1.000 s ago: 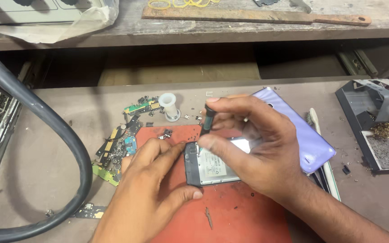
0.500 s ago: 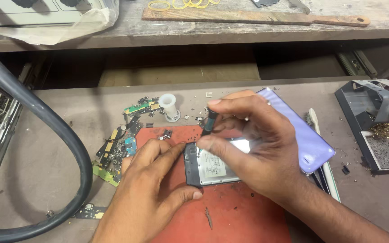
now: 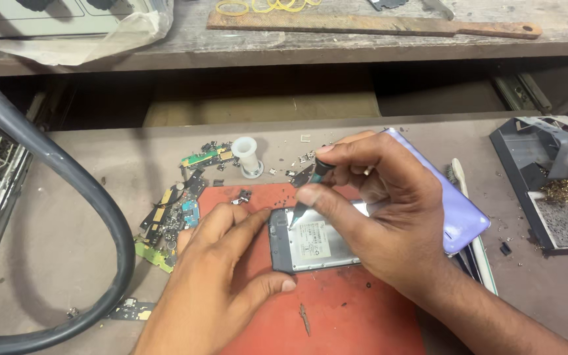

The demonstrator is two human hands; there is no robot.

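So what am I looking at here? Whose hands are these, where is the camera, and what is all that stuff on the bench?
There is no machine here: these are a person's two bare hands, seen from a camera worn on the head and looking down at a workbench.

The left hand steadies an opened phone with a silvery metal inside that lies on a red rubber mat. The right hand pinches a thin dark pointed tool in a fingertip grip, its tip down at the phone's upper left corner.

Around them lie small green circuit boards, a white plastic spool, a lilac phone back cover and a thick black hose. At the right stands a grey soldering stand; on the shelf behind rests a long wooden-handled file.
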